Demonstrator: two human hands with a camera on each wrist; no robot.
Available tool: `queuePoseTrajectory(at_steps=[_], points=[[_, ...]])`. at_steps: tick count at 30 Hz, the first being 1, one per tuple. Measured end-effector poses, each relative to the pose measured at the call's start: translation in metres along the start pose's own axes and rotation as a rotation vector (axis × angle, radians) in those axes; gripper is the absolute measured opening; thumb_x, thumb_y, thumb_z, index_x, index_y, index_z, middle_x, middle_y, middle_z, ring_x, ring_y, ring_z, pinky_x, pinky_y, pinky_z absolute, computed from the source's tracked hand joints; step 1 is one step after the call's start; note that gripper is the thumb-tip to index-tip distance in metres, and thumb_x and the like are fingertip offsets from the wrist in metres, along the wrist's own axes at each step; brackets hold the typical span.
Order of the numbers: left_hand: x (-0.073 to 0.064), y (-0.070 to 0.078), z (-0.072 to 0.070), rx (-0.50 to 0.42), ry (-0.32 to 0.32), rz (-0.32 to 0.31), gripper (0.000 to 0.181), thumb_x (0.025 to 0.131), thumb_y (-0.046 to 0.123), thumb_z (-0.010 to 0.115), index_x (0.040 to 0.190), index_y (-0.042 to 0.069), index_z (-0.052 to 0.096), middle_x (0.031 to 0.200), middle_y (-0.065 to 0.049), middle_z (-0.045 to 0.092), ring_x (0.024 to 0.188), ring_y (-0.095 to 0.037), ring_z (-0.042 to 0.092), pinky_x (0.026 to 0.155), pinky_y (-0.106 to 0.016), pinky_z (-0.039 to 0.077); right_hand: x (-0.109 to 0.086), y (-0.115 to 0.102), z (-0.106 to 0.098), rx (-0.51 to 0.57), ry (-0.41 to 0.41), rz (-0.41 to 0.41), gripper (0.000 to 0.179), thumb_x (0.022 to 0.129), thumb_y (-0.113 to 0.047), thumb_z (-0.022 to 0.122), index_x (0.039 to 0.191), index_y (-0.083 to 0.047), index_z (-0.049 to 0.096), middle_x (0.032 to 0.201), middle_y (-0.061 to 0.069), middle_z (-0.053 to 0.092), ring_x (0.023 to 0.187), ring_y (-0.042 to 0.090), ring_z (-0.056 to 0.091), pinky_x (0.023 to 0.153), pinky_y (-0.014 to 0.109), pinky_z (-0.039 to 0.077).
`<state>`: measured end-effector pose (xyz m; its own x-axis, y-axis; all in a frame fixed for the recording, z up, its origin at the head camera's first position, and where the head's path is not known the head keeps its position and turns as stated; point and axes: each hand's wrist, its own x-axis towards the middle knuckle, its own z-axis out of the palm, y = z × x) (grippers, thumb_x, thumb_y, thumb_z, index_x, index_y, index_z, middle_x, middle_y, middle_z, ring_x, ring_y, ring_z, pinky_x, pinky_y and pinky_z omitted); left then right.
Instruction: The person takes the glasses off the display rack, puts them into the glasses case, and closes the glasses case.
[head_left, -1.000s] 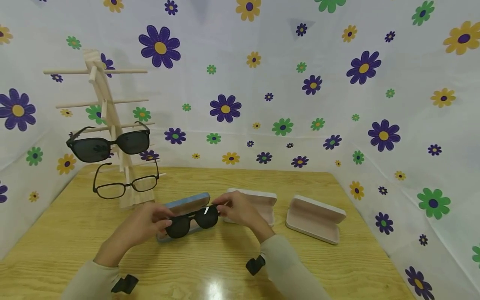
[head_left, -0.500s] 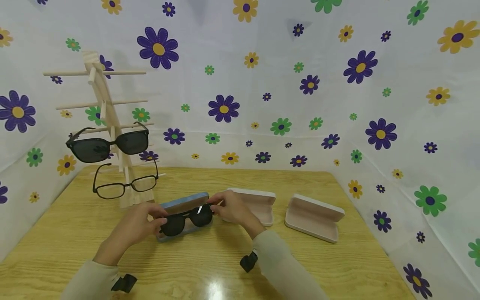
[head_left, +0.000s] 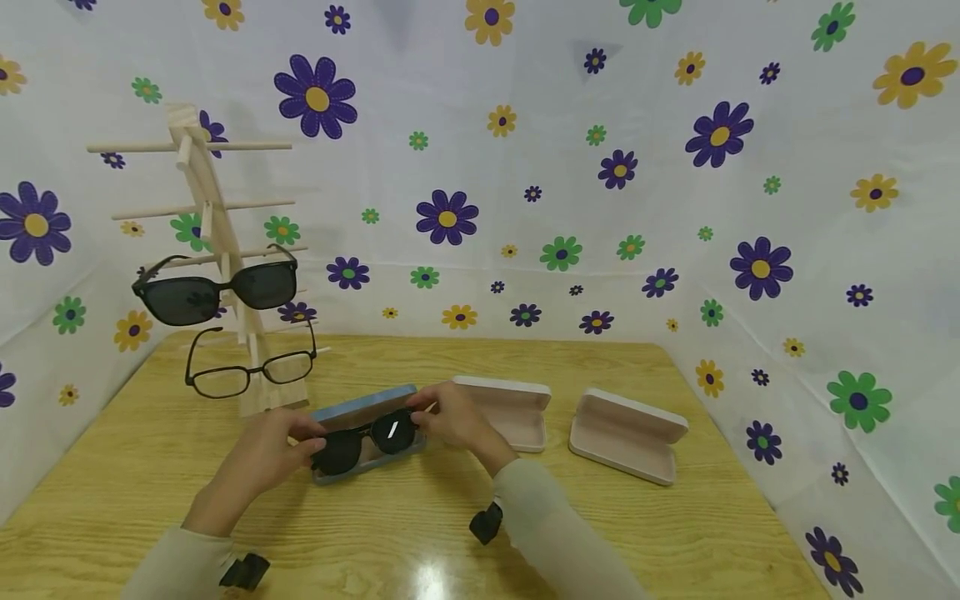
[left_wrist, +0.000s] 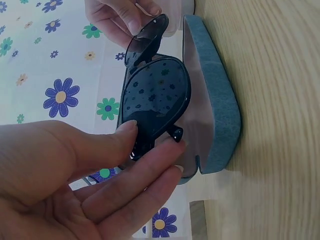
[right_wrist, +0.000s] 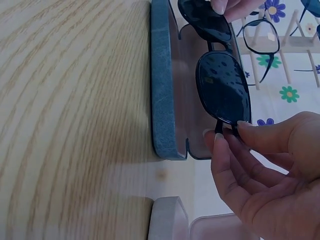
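Observation:
A pair of black sunglasses [head_left: 393,431] with dark lenses is held between my two hands, lenses facing me. My left hand [head_left: 262,454] pinches one outer end of the frame between thumb and fingers, as the left wrist view shows up close. At the other end, my right hand [head_left: 453,421] pinches the frame by its hinge, the thumb [right_wrist: 265,136] on top. Directly beneath and behind the sunglasses lies an opened blue glasses case [head_left: 367,405] with a pale pink lining. The sunglasses overlap its lower half in the head view.
Two opened white glasses cases stand to the right, one [head_left: 517,408] just behind my right hand, the other [head_left: 628,435] farther off. A wooden display rack [head_left: 213,200] at the left bears another pair of sunglasses [head_left: 217,292] and black-rimmed eyeglasses [head_left: 251,377]. Flowered cloth [head_left: 480,167] surrounds the table [head_left: 585,517].
Both hands have shifted left and slightly down with the sunglasses, my right hand more. The sunglasses now sit more squarely over the blue case. The rack and white cases have stayed put.

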<state>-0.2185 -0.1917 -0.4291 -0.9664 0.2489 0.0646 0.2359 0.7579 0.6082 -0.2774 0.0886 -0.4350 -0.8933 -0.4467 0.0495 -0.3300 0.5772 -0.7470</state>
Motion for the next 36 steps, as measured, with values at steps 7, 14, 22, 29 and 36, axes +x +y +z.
queuePoseTrajectory(at_steps=[7,14,22,29,36], points=[[0.001,-0.005,0.003,-0.058,0.016,0.014,0.013,0.094,0.006,0.073,0.103,0.001,0.079,0.094,-0.011,0.077,0.071,-0.014,0.070,0.059,-0.029,0.055,0.002,-0.001,0.007,0.009,0.035,0.010,0.020,0.096,-0.001,0.069,0.115,0.001,0.076,0.106,0.018,0.077,0.076,0.014,0.069,0.061,0.018,0.053],[0.001,-0.011,0.009,-0.078,0.059,0.016,0.012,0.093,0.001,0.072,0.102,-0.004,0.078,0.096,-0.018,0.076,0.074,-0.019,0.075,0.067,-0.037,0.062,0.005,0.001,0.010,-0.004,0.072,0.019,0.018,0.095,0.000,0.070,0.112,0.003,0.077,0.102,0.018,0.078,0.079,0.021,0.074,0.061,0.018,0.055],[0.001,-0.013,0.013,-0.089,0.063,-0.037,0.013,0.093,0.000,0.071,0.102,-0.007,0.077,0.089,-0.014,0.077,0.076,-0.021,0.075,0.068,-0.038,0.062,0.008,0.004,0.017,-0.037,0.126,0.021,0.017,0.093,0.002,0.072,0.108,0.004,0.078,0.099,0.018,0.078,0.082,0.026,0.077,0.064,0.022,0.058],[0.002,-0.016,0.016,-0.092,0.075,-0.068,0.016,0.092,-0.001,0.071,0.105,-0.009,0.076,0.098,-0.020,0.076,0.082,-0.026,0.076,0.070,-0.040,0.062,0.006,0.005,0.025,-0.125,0.146,0.031,0.018,0.091,-0.001,0.075,0.108,0.003,0.077,0.098,0.013,0.080,0.092,0.025,0.077,0.092,0.037,0.056],[0.003,-0.019,0.017,-0.071,0.091,-0.075,0.019,0.091,0.001,0.073,0.108,-0.009,0.076,0.107,-0.027,0.074,0.087,-0.033,0.077,0.074,-0.045,0.063,0.004,0.007,0.026,-0.124,0.161,0.012,0.020,0.087,-0.001,0.079,0.107,0.002,0.076,0.096,0.013,0.079,0.088,0.023,0.075,0.087,0.031,0.056]])
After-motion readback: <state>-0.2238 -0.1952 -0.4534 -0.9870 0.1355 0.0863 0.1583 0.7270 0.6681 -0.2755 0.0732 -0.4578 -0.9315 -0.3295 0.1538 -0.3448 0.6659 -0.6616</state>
